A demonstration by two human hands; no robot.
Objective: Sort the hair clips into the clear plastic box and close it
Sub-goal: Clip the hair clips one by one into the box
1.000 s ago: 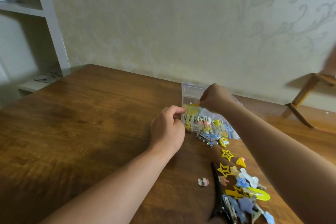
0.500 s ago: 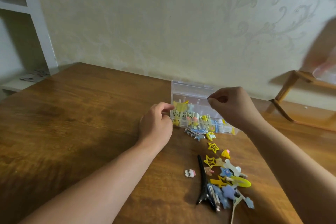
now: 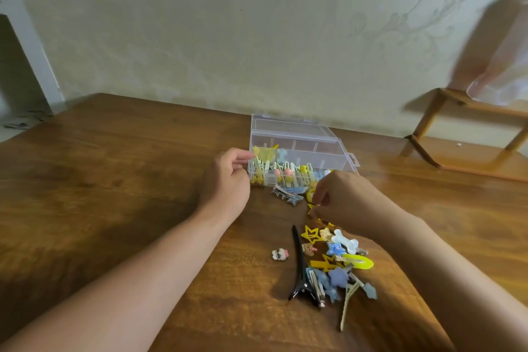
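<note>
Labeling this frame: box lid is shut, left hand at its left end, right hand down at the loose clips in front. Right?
Not quite. The head view shows the clear plastic box with its lid open, tilted back toward the wall. The rest holds: the left hand is at its left end, and the right hand is down at the loose clips in front.

The right hand (image 3: pixel 341 198) has dropped from the box (image 3: pixel 300 148) — onto the loose clips (image 3: pixel 328 260).

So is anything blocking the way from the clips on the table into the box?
Nothing visible does. The clear box has its lid open, and the clips lie just in front of it. The right hand is down among the nearest ones, and the left hand rests at the box's left end, beside the path.
</note>
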